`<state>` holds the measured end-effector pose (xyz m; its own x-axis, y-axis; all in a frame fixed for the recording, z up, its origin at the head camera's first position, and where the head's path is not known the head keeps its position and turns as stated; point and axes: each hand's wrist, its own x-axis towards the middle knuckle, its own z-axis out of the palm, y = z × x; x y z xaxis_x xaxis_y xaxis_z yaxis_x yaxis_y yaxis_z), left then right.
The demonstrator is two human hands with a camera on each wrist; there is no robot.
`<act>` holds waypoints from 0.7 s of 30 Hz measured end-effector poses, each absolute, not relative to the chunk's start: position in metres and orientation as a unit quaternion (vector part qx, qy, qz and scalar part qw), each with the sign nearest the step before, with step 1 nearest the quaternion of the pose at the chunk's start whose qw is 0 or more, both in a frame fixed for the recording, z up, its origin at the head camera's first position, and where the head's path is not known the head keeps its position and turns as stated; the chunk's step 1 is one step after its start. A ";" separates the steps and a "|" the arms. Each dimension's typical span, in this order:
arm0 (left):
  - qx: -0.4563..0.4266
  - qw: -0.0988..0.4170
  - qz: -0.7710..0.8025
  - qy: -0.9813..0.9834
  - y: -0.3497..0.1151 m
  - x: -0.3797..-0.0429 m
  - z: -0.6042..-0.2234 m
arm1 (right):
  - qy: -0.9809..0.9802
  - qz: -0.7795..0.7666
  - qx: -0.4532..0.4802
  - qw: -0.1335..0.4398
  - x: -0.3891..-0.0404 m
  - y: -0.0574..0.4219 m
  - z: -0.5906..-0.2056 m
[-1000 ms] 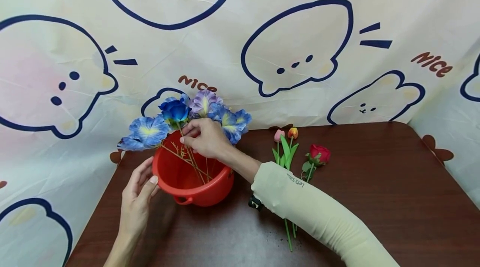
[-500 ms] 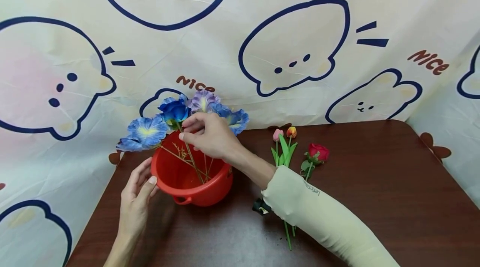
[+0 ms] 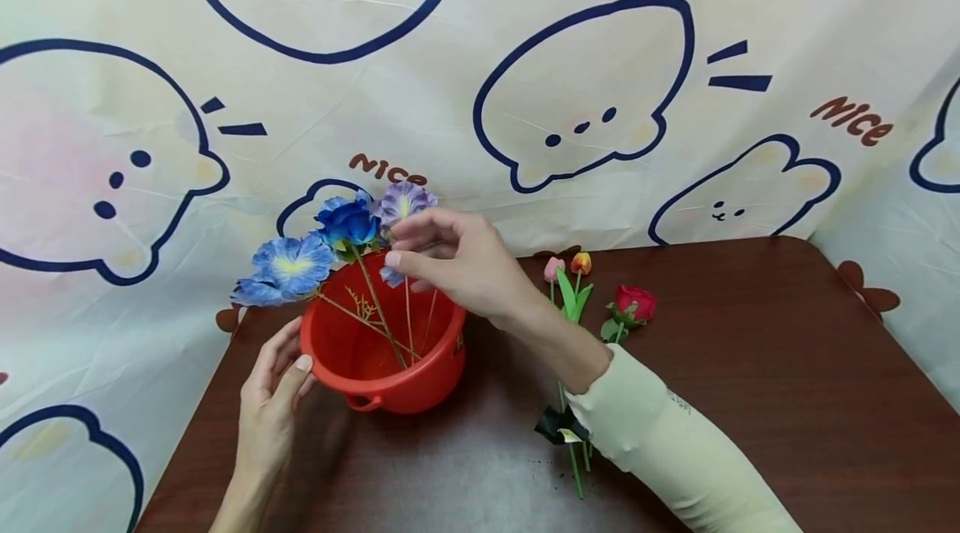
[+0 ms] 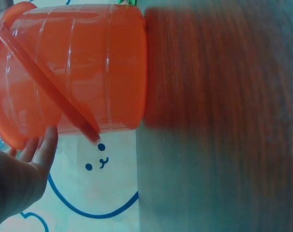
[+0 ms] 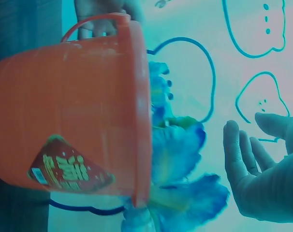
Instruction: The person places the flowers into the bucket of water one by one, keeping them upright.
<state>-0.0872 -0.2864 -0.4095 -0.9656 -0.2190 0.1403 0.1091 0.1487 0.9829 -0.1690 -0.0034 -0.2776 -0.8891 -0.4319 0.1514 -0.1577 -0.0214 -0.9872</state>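
Observation:
A red plastic bucket stands on the table with artificial flowers leaning in it. Among them are a blue rose, a pale blue flower on the left, and a purple flower behind. Another blue flower lies mostly hidden behind my right hand in the head view. My left hand touches the bucket's left side near the rim, fingers extended along its outer wall. Just right of the blue rose, my right hand hovers above the bucket's rim. The right wrist view shows nothing between its thumb and fingers.
Right of the bucket lie pink and orange tulips with green stems and a red rose. A black object lies by the tulip stems. Behind the brown table hangs a cartoon-printed cloth.
My right hand has moved right, away from the blue rose's stem, and its fingers have spread. The blue rose stays leaning in the bucket. My left hand keeps its place.

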 end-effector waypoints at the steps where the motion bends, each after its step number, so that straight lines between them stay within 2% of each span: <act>1: 0.036 0.127 -0.651 -0.747 -0.286 -0.087 -0.410 | 0.690 -0.685 -0.212 0.098 -0.168 0.001 -0.277; 10: 0.028 0.131 -0.655 -0.743 -0.285 -0.087 -0.409 | 0.671 -0.713 -0.187 0.080 -0.157 0.046 -0.282; 21: 0.035 0.127 -0.656 -0.743 -0.285 -0.087 -0.409 | 0.674 -0.725 -0.138 0.045 -0.150 0.102 -0.308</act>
<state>-0.0869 -0.2854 -0.4088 -0.9653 -0.2181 0.1436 0.1153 0.1373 0.9838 -0.1503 0.1022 -0.3084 -0.9576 -0.2518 0.1399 -0.1212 -0.0884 -0.9887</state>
